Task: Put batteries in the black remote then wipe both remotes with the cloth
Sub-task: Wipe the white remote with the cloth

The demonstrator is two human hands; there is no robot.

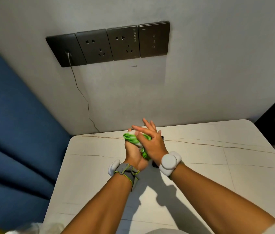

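My left hand (134,153) is held palm-up above the table, gripping a white remote (136,132) of which only small white parts show. A green cloth (130,139) is bunched around that remote. My right hand (151,142) lies over it from the right, fingers stretched forward, pressing the cloth onto the remote. The black remote (154,163) lies on the white table (201,166) under my right wrist. Only its near end and a dark bit by my right thumb show.
The table stands against a grey wall with a row of dark sockets and switches (109,44). A thin cable (82,95) runs from them down behind the table. A blue padded surface (12,132) fills the left side. Both wrists carry white bands.
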